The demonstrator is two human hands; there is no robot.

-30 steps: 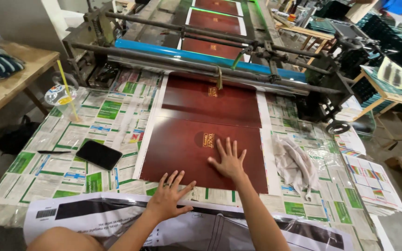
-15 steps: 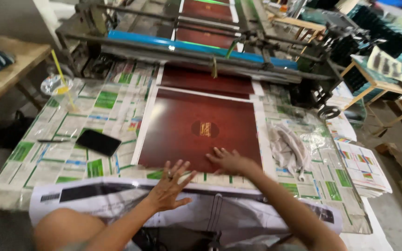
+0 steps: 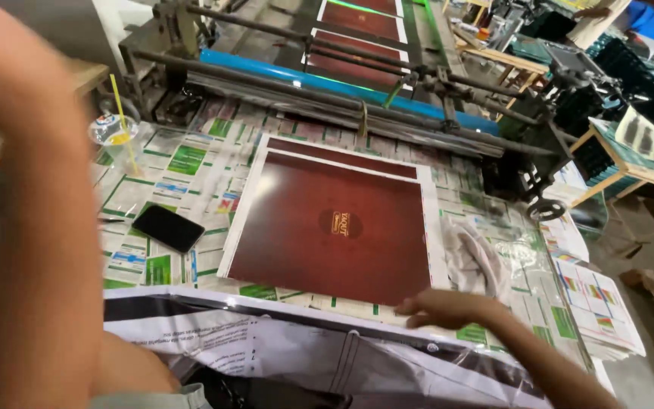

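Note:
A stack of dark red printed sheets [image 3: 334, 227] with white margins and a small gold emblem lies flat on the paper-covered table [image 3: 175, 163]. My right hand [image 3: 437, 309] rests at the stack's front right corner, fingers flat and pointing left, touching the sheet's edge. My left arm is raised close to the camera as a wide blur along the left side of the view. Its hand is out of the frame.
A black phone [image 3: 166, 227] lies left of the stack, and a plastic cup with a yellow straw [image 3: 115, 132] stands farther back. White cloth [image 3: 478, 257] lies right of the stack. Behind runs a printing machine with a blue roller [image 3: 342, 79]. Printed sheets [image 3: 596, 303] are piled at right.
My left hand has lifted off the table and its arm has swung up past the camera. My right hand has slid from the sheet's front edge to its front right corner.

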